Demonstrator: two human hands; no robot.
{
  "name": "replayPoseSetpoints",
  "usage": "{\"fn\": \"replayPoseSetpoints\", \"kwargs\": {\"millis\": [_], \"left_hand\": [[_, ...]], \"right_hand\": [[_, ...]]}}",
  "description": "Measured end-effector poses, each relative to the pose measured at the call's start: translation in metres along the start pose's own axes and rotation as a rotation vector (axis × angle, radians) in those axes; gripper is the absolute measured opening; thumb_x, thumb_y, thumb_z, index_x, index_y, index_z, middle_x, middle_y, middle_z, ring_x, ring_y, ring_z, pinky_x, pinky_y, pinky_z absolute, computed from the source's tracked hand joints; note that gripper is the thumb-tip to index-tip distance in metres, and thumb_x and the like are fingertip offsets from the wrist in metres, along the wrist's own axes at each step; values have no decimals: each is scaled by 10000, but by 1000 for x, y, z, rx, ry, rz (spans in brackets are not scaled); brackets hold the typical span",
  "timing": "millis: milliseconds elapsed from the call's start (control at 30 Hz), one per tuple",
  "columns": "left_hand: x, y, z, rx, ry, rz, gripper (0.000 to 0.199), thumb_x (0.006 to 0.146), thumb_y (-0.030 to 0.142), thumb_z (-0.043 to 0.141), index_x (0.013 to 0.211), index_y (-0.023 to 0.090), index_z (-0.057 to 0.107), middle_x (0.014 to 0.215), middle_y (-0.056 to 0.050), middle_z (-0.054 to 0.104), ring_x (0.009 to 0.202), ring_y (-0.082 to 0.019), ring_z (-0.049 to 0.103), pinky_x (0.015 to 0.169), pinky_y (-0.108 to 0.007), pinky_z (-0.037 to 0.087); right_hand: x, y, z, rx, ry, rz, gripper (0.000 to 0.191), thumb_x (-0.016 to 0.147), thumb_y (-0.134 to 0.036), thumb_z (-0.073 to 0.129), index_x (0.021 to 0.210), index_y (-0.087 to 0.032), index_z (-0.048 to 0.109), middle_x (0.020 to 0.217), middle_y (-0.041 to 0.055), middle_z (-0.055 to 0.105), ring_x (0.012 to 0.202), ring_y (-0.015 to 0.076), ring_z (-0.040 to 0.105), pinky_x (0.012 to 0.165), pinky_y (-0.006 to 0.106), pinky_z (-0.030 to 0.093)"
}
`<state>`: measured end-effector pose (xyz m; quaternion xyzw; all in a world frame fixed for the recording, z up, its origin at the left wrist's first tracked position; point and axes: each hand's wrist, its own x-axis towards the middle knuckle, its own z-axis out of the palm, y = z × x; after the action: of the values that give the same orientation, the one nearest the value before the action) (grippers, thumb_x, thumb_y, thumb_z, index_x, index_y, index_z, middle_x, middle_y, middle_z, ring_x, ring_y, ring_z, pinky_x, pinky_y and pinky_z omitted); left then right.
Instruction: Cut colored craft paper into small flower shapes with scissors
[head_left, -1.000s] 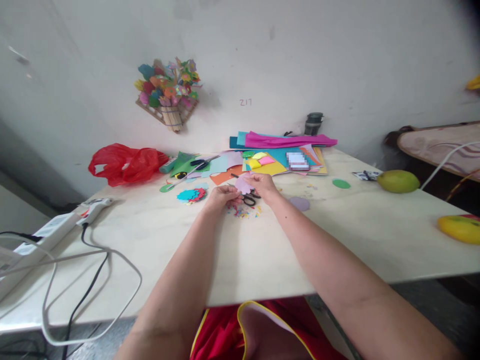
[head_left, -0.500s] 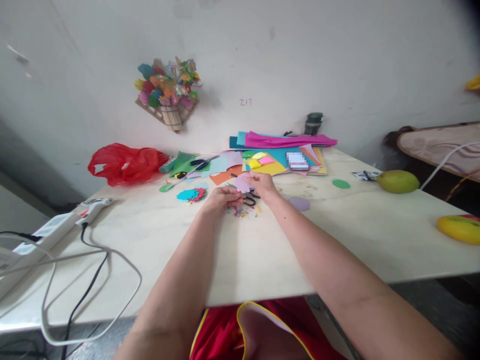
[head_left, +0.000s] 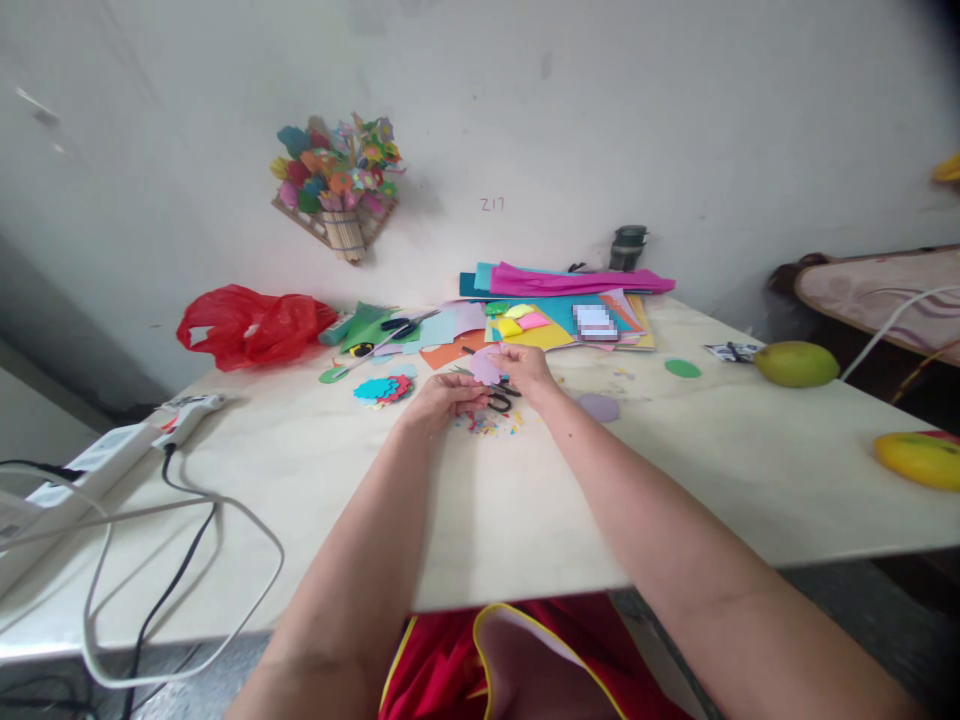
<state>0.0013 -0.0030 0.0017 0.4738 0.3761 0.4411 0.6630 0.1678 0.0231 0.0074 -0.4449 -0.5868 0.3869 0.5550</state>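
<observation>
A light purple paper piece with a scalloped edge (head_left: 486, 366) is held between both hands over the middle of the table. My left hand (head_left: 453, 394) pinches its lower left side, and my right hand (head_left: 527, 371) grips its upper right side. Black-handled scissors (head_left: 499, 402) lie just beneath the hands, their blades partly hidden. Small coloured paper scraps (head_left: 491, 425) are scattered below them. To the left rests a pile of scalloped blue and red pieces (head_left: 384, 389). A plain purple disc (head_left: 598, 407) lies right of my right wrist.
Coloured sheets (head_left: 442, 350), larger scissors (head_left: 401, 325) and a phone (head_left: 595, 322) lie at the back. A red plastic bag (head_left: 251, 325) is back left. A power strip (head_left: 90, 460) with cables is left; a green fruit (head_left: 796, 363) and a yellow one (head_left: 919, 459) are right.
</observation>
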Motion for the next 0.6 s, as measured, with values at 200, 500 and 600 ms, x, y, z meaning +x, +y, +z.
{"fn": "replayPoseSetpoints", "kwargs": {"millis": [200, 500, 600], "left_hand": [[1, 5, 2, -62, 48, 12, 83, 738, 141, 623, 756, 75, 669, 729, -142, 727, 625, -191, 702, 627, -270, 573], [2, 4, 3, -61, 103, 61, 70, 708, 137, 622, 732, 76, 648, 656, -112, 706, 513, -151, 650, 537, -235, 539], [2, 4, 2, -64, 117, 69, 71, 706, 139, 620, 726, 76, 645, 644, -106, 698, 497, -139, 634, 525, -229, 533]], "right_hand": [[-1, 0, 0, -10, -6, -31, 219, 692, -340, 628, 588, -163, 553, 506, -30, 442, 528, 99, 417, 458, 205, 306], [1, 5, 3, 19, 1, -88, 224, 670, -380, 643, 616, -166, 602, 521, -33, 461, 549, 116, 441, 494, 230, 320], [1, 4, 4, 29, 7, -88, 240, 663, -392, 650, 603, -164, 608, 543, -23, 493, 563, 120, 452, 503, 235, 334]]}}
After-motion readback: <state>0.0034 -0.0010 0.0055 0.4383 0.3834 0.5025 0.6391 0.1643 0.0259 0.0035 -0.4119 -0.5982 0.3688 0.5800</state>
